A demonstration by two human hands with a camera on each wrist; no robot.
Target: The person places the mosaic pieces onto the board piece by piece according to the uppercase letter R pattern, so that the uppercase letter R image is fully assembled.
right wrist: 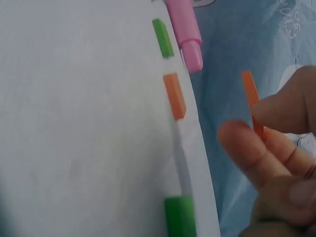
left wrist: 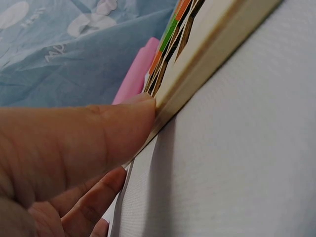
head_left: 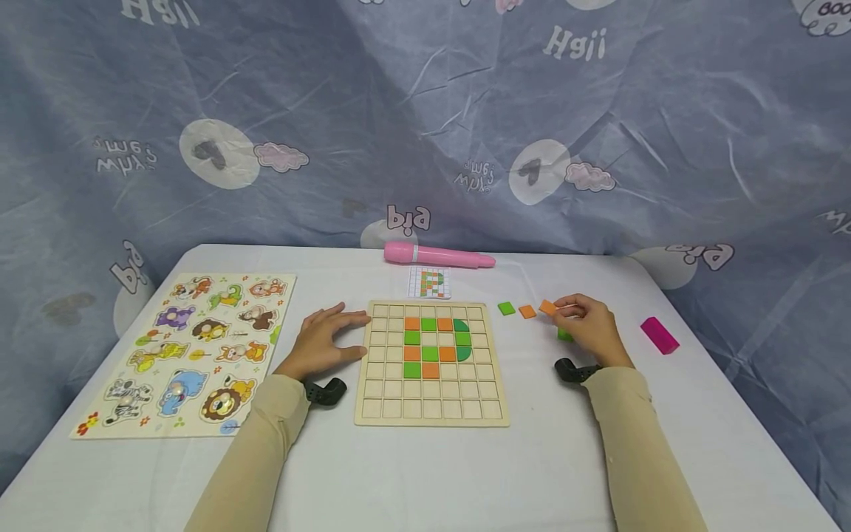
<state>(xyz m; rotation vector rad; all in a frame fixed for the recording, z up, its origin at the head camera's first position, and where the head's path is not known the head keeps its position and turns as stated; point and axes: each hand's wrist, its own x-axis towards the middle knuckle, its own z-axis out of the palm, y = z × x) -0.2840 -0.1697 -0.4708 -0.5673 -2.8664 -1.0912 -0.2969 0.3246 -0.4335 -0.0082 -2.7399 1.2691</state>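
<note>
My right hand (head_left: 590, 326) pinches an orange square tile (right wrist: 250, 89) between thumb and fingers, raised off the table in the right wrist view. Below that hand lies a green tile (right wrist: 180, 216); another orange tile (head_left: 527, 312) and a green tile (head_left: 507, 308) lie to its left. The wooden grid board (head_left: 435, 411) sits in the middle, with orange and green squares and two dark green curved pieces set in its upper cells. At the board's left edge rests my left hand (head_left: 326, 342), thumb and fingertips spread and touching the rim.
Behind the board lie a small pattern card (head_left: 430, 283) and a pink pen-shaped thing (head_left: 439, 256). An animal puzzle board (head_left: 182, 355) covers the table's left side. A magenta block (head_left: 660, 335) lies at the right. Patterned cloth (head_left: 425, 111) hangs behind the table.
</note>
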